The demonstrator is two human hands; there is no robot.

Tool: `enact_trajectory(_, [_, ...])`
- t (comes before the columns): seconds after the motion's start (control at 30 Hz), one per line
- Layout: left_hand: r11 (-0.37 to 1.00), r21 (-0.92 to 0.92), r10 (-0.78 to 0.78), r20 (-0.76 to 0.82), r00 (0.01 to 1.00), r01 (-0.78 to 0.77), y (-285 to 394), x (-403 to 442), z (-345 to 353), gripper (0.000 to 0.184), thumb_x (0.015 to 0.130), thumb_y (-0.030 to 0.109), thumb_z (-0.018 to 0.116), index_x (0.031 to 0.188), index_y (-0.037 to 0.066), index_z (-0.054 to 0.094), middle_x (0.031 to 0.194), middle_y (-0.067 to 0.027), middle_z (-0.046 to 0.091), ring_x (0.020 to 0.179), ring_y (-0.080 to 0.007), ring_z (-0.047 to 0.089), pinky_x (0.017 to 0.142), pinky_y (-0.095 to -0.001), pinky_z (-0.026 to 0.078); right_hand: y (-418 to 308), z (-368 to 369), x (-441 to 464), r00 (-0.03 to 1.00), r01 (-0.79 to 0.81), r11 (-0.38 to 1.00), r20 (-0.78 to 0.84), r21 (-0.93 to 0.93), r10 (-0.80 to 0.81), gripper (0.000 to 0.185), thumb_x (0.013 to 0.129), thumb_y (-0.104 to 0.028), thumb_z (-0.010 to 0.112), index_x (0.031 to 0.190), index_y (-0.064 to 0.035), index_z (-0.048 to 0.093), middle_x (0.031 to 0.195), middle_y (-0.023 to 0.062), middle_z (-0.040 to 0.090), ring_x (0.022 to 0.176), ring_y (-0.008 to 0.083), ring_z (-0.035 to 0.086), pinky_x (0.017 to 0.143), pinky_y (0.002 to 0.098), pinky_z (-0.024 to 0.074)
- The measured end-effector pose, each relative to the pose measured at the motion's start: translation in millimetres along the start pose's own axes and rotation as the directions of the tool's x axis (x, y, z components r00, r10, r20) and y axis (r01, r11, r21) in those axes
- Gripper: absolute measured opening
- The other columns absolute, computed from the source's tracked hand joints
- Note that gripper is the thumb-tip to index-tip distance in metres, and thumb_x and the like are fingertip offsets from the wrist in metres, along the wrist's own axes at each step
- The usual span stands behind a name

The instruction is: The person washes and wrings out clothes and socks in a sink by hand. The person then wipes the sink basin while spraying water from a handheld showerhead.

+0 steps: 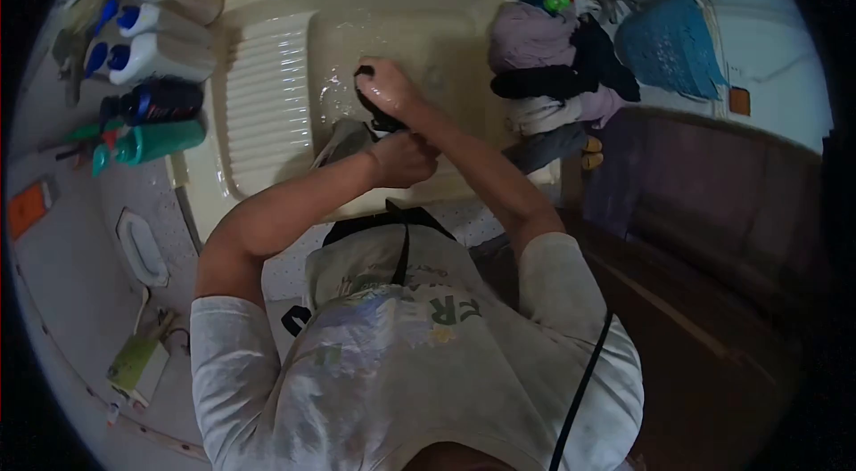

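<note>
Over the wet cream sink basin [428,16], my right hand [387,86] is closed on a dark cloth [366,104], part of which shows beside the fingers. Nearer the front edge, my left hand [406,159] is closed close under my right wrist; what it holds, if anything, is hidden. A grey cloth [346,141] lies beside the left wrist at the basin's left side. The dark cloth reaches down between my two hands.
A ribbed washboard [267,101] forms the sink's left part. Bottles, among them a white one [160,58] and a teal one [165,141], line the left edge. Piled clothes [544,52] lie on the right rim, beside a blue basket [669,48]. Tubs stand behind.
</note>
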State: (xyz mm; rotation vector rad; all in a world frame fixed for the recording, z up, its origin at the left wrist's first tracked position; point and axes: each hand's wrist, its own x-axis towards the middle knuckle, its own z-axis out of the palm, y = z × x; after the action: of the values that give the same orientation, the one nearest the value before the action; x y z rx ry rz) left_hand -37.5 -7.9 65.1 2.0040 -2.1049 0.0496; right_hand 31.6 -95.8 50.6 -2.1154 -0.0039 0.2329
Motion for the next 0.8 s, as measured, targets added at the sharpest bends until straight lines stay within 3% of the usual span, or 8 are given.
enact_trajectory(0.17, [0.990,-0.128,-0.052,0.049,0.997,0.058,0.4,9.0,19.3,0.015,0.067,0.015,0.061,0.080,0.014,0.068,0.088,-0.0063,0.062,0.089,-0.0250,0.059,0.070,-0.0359,0.049,22.2,-13.5,-13.5,0.959,-0.267,0.960,-0.073,0.090,0.273,0.024,0.077,-0.018,0.054,0.094,-0.0060,0.065,0.092,0.0193,0.064,0.091,0.0377,0.061,0.080,0.0393,0.0483])
enact_trajectory(0.33, [0.765,-0.592,-0.552,-0.396,0.734,0.255,-8.9,51.9,-25.4,0.029,0.056,0.009,0.071,0.085,0.010,0.063,0.086,-0.0079,0.058,0.080,-0.0240,0.059,0.069,-0.0333,0.050,88.1,-96.2,-55.3,0.883,0.117,0.542,-0.337,0.832,0.327,0.019,0.079,-0.017,0.056,0.092,-0.0042,0.061,0.087,0.0102,0.064,0.082,0.0238,0.061,0.078,0.0348,0.0481])
enact_trajectory(0.43, [0.045,-0.998,-0.986,-0.050,0.159,-0.034,-25.7,120.2,-28.1,0.032,0.070,0.011,0.069,0.099,0.005,0.058,0.087,-0.0049,0.059,0.075,-0.0174,0.058,0.069,-0.0280,0.047,91.9,-182.7,-111.7,0.792,0.375,0.262,-0.455,0.889,0.407,0.022,0.082,-0.017,0.054,0.102,-0.0080,0.058,0.100,0.0097,0.061,0.091,0.0250,0.060,0.080,0.0357,0.0493])
enact_trajectory(0.53, [-0.550,-0.760,-0.832,0.460,0.312,-0.347,-38.6,176.8,-18.6,0.030,0.077,0.017,0.063,0.104,0.007,0.054,0.094,-0.0084,0.059,0.079,-0.0213,0.060,0.070,-0.0283,0.050,102.7,-241.4,-169.4,0.620,0.476,0.363,-0.598,0.801,0.507,0.029,0.086,-0.020,0.052,0.114,-0.0111,0.054,0.111,0.0097,0.058,0.101,0.0252,0.057,0.082,0.0375,0.0493])
enact_trajectory(0.67, [-0.904,-0.391,-0.424,0.780,0.459,-0.171,-29.2,224.1,56.8,0.036,0.080,0.027,0.069,0.107,0.009,0.054,0.098,-0.0104,0.060,0.085,-0.0230,0.060,0.069,-0.0405,0.053,161.9,-266.9,-216.2,0.296,-0.119,0.777,-0.724,0.619,0.623,0.038,0.085,-0.026,0.053,0.117,-0.0060,0.055,0.103,0.0088,0.061,0.096,0.0228,0.058,0.084,0.0383,0.0468])
enact_trajectory(0.7, [-0.899,-0.405,-0.433,0.770,0.468,-0.165,-27.8,225.4,69.5,0.036,0.080,0.027,0.069,0.107,0.009,0.054,0.098,-0.0104,0.060,0.085,-0.0230,0.060,0.069,-0.0405,0.053,228.5,-269.9,-252.0,0.293,-0.103,0.783,-0.734,0.613,0.613,0.038,0.085,-0.026,0.053,0.117,-0.0060,0.055,0.103,0.0088,0.061,0.096,0.0228,0.058,0.084,0.0383,0.0468])
enact_trajectory(0.73, [-0.875,-0.468,-0.467,0.756,0.458,-0.121,-26.4,225.7,79.5,0.043,0.078,0.030,0.071,0.110,0.009,0.050,0.099,-0.0094,0.058,0.086,-0.0235,0.059,0.067,-0.0430,0.053,295.4,-275.7,-267.0,0.347,-0.751,0.571,-0.537,0.332,0.769,0.040,0.084,-0.024,0.057,0.119,-0.0048,0.055,0.101,0.0092,0.061,0.092,0.0200,0.057,0.084,0.0346,0.0456])
enact_trajectory(0.8, [-0.846,-0.531,-0.495,0.742,0.452,-0.055,-31.8,220.1,88.7,0.050,0.077,0.032,0.072,0.113,0.010,0.046,0.100,-0.0083,0.056,0.088,-0.0240,0.058,0.065,-0.0455,0.053,290.7,-297.4,-294.7,0.552,-0.754,0.656,-0.513,0.029,0.658,0.041,0.083,-0.022,0.058,0.120,-0.0040,0.055,0.102,0.0104,0.062,0.094,0.0206,0.058,0.085,0.0337,0.0453])
